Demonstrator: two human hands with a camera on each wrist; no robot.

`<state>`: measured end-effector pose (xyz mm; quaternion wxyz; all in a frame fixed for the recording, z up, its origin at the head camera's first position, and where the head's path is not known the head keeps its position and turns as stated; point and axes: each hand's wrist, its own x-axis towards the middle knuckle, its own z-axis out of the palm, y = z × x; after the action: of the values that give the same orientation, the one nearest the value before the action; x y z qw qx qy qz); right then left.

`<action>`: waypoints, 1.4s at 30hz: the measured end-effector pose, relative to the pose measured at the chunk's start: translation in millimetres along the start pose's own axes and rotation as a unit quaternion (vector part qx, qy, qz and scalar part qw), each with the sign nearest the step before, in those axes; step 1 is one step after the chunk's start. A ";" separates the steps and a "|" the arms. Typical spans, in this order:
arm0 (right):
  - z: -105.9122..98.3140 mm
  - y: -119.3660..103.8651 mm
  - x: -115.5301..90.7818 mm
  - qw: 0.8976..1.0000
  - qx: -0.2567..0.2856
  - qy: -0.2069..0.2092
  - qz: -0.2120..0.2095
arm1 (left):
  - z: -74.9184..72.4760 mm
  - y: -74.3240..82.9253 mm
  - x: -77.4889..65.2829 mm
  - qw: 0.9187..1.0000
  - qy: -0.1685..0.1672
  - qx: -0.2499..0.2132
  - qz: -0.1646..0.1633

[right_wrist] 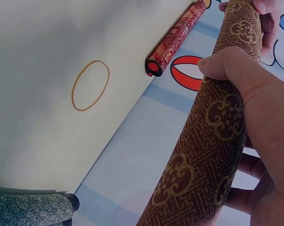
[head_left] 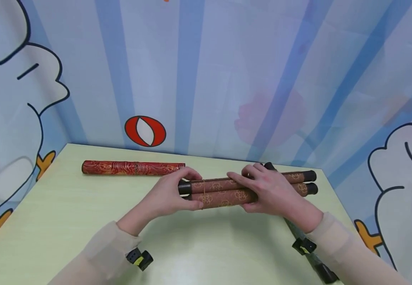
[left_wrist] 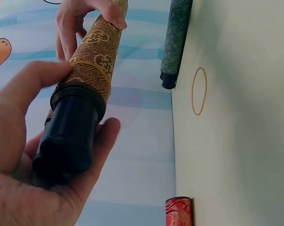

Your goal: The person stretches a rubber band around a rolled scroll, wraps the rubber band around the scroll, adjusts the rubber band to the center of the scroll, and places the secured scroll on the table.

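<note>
Both hands hold a brown brocade scroll (head_left: 223, 198), its two rolls side by side, black knobs at the ends and gold flowers on the cloth. My left hand (head_left: 171, 194) grips the left end, thumb at the front and fingers behind. Right of the middle, my right hand (head_left: 270, 190) grips the rolls from above. A thin rubber band (left_wrist: 95, 65) circles the scroll near the left hand. The scroll is held above the table, and its shadow falls below.
A red patterned scroll (head_left: 131, 168) lies at the back left of the pale table (head_left: 49, 221). On the right, a green scroll (head_left: 314, 262) lies slanted, partly behind the right arm. A loose rubber band (left_wrist: 206, 89) lies on the tabletop. A printed cloth backdrop (head_left: 213, 79) stands behind.
</note>
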<state>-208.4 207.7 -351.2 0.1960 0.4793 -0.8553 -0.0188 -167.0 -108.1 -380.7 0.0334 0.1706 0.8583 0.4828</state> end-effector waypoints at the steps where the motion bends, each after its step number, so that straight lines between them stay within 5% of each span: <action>1: 0.2 -0.4 -0.1 1.000 0.001 0.000 0.002 | -0.1 -1.3 -0.8 1.000 0.001 -0.002 -0.002; 7: 0.1 -1.1 -1.2 1.000 0.006 0.005 0.021 | -2.2 -4.1 -7.9 0.997 0.063 0.025 0.032; 10: -0.7 -0.3 -1.5 0.999 0.001 0.006 0.032 | -3.2 -1.6 -12.1 0.988 0.119 0.068 0.069; 15: -0.9 0.1 0.1 0.999 -0.003 -0.003 0.045 | -1.4 -0.8 -18.8 0.957 0.207 0.149 0.138; 20: -0.6 1.9 2.1 0.999 -0.004 0.001 0.054 | 0.7 -2.6 -18.7 0.918 0.260 0.197 0.225; 23: -0.4 2.7 3.8 0.998 -0.004 0.003 0.056 | 1.9 -2.4 -17.8 0.900 0.278 0.221 0.253; 26: -0.7 2.3 6.0 0.998 -0.006 0.000 0.059 | 4.1 -1.3 -17.3 0.890 0.286 0.243 0.258; 42: 0.7 -0.2 16.0 0.998 -0.022 0.013 0.066 | 13.1 11.7 -2.1 0.860 0.318 0.289 0.275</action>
<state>-216.0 194.2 -346.8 0.2183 0.4178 -0.8817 -0.0179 -159.1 -92.5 -378.1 -0.4266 0.2392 0.8412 0.2307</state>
